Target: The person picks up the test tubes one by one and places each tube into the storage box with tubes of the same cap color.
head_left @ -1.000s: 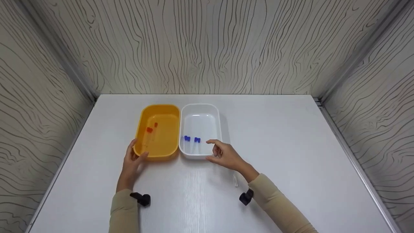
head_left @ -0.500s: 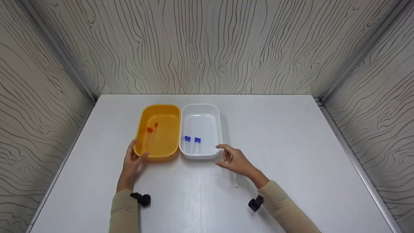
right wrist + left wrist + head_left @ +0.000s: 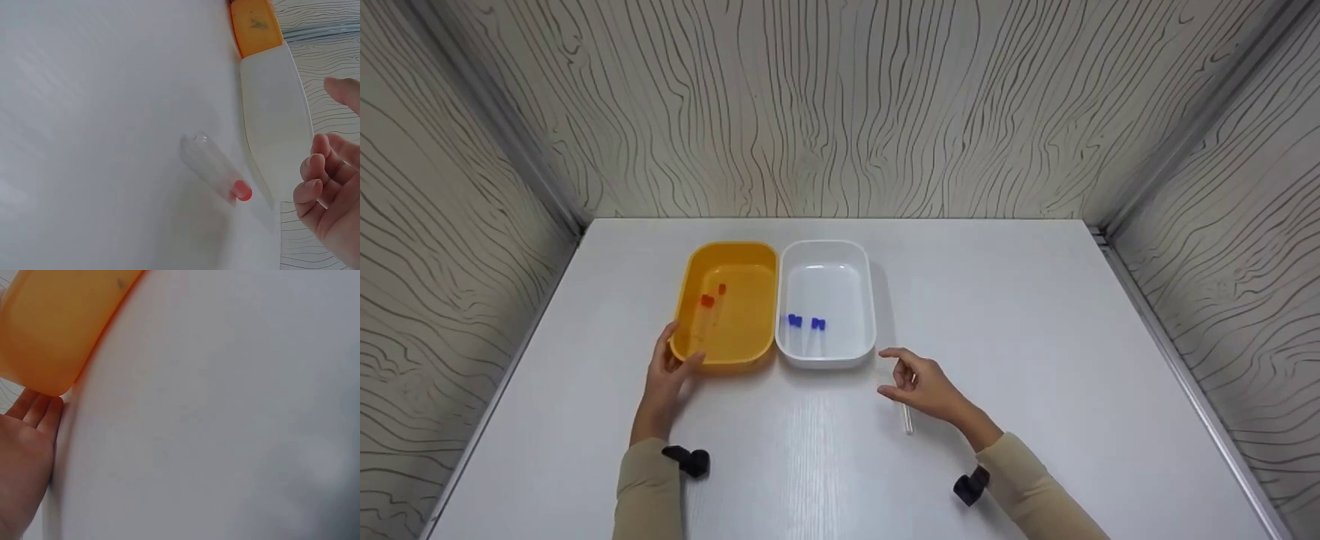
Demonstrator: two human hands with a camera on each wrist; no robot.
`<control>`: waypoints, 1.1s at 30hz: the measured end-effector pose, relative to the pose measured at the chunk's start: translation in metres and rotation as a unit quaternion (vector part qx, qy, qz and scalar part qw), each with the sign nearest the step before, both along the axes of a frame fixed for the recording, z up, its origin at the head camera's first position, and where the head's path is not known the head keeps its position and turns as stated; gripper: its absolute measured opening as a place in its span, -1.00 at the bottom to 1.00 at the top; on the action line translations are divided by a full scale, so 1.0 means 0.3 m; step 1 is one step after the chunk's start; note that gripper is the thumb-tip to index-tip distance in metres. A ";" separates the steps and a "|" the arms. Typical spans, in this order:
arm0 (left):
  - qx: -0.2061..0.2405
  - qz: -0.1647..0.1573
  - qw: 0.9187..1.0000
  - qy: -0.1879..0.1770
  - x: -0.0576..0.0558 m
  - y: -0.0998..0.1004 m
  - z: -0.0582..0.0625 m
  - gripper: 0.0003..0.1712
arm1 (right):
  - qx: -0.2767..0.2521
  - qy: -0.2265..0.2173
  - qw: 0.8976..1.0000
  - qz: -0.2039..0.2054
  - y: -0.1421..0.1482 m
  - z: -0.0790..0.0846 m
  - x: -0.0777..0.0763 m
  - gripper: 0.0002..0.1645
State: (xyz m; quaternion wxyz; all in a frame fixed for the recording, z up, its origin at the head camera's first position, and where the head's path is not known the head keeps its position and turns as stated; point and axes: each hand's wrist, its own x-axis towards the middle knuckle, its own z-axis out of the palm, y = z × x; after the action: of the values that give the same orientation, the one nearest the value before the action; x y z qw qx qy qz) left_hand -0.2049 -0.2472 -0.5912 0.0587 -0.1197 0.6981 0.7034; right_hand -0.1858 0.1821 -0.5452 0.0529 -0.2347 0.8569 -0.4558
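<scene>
My left hand (image 3: 664, 379) holds the near left corner of an orange tray (image 3: 742, 349), thumb at the front rim and fingers along the side. In the left wrist view its fingertips meet the tray's corner. My right hand (image 3: 926, 386) hovers past the white tray's (image 3: 825, 363) near right corner, thumb and index finger spread with nothing between them. Below it a clear test tube (image 3: 211, 163) with a red cap (image 3: 242, 190) lies on the table; in the head view the hand hides the cap end.
Red-capped tubes (image 3: 707, 301) lie inside the orange tray. Several blue-capped tubes (image 3: 818, 324) are in the white tray, which stands against the orange one. Wood-grain panels (image 3: 825, 112) enclose the white table (image 3: 1035, 315) at the back and both sides.
My right hand has moved away from over the white tray, rightward and toward me, to above the loose tube. The left hand and both trays stay put.
</scene>
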 end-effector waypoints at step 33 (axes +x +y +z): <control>0.001 0.003 1.000 -0.005 -0.003 0.000 0.000 -0.07 | 0.194 -0.020 0.980 0.039 0.127 -0.073 0.010 0.19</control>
State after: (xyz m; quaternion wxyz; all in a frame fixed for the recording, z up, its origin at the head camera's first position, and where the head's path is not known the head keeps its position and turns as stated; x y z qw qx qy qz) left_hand -0.2057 -0.2472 -0.5911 0.0602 -0.1248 0.6967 0.7038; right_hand -0.1828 0.2202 -0.5670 0.1325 -0.2440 0.9181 -0.2828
